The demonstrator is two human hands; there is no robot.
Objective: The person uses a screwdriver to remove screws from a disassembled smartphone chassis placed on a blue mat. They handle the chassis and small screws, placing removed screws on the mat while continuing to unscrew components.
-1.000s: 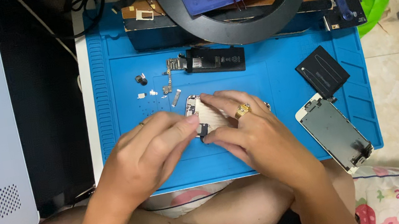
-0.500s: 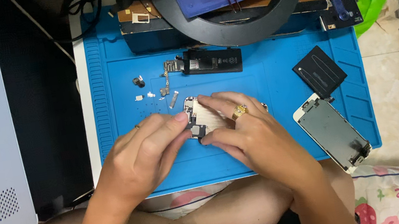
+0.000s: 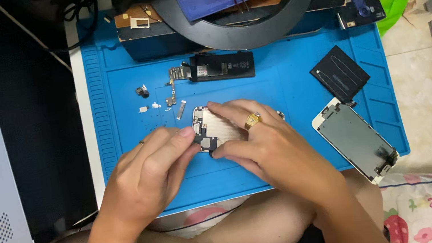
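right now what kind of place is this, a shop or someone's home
Probably a home phone-repair spot on the floor, not a shop counter. A blue repair mat holds a loose phone screen, a battery and small screws, while both hands work on an opened phone.

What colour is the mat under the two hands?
The mat is bright blue, seen best in the head view.

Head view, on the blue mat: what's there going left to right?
Small black part → small metal brackets → left hand → opened phone body → right hand → black square piece → white phone screen, overhanging the blue mat.
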